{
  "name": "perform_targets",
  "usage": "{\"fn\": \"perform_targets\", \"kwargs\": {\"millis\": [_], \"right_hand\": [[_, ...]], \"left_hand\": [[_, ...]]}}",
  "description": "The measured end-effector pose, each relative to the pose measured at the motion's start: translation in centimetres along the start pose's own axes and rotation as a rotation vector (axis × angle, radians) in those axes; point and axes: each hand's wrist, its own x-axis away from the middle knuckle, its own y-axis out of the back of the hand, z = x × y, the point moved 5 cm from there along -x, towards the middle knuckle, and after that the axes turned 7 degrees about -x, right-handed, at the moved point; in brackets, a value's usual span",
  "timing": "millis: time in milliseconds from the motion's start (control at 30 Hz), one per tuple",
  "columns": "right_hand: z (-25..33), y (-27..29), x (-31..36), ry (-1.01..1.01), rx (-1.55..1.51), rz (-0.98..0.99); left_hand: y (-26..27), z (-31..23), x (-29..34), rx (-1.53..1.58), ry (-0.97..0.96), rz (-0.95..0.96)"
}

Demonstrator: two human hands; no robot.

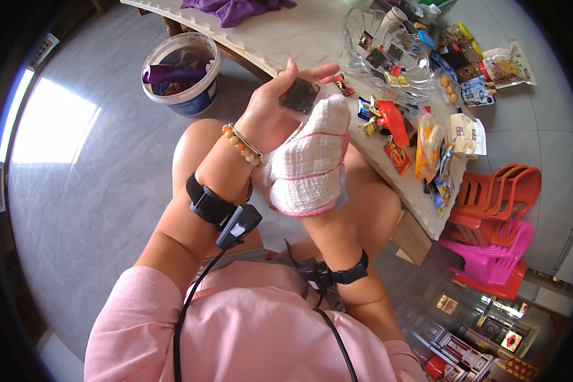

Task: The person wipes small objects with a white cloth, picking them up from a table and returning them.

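Note:
My left hand (270, 105) is turned palm up, holding a small clear-wrapped packet with a dark square inside (300, 95), and its fingers point toward the table. A white cloth with thin pink stripes (309, 159) covers my right hand like a mitt, hiding its fingers. The cloth's upper end touches the packet's right edge. Both hands are close together over my lap, by the table (312, 38) edge. Beyond them, a fluted clear glass bowl (353, 48) holds similar dark square packets and other small wrapped pieces.
Snack packets, including a red one (393, 124), lie along the table's right side, with bags and jars behind. A white-and-blue bucket (200, 102) with a purple item stands left on the floor. Purple cloth (235, 9) lies at the back; stacked red (500, 197) and pink chairs (496, 254) stand right.

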Motion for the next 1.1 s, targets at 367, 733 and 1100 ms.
{"fn": "perform_targets", "kwargs": {"millis": [367, 733, 1100], "right_hand": [[4.9, -4.4, -2.0, -0.33, -3.975, 0.429], [2.5, -1.2, 0.0, -0.243, -3.907, 0.154], [1.2, -0.7, -0.6, -0.858, -4.534, 0.737]], "left_hand": [[0.7, -0.9, 0.5, -0.063, -0.041, -0.034], [-0.3, -0.3, 0.4, 0.099, 0.015, 0.09], [1.1, 1.0, -0.3, -0.474, -0.104, -0.108]]}}
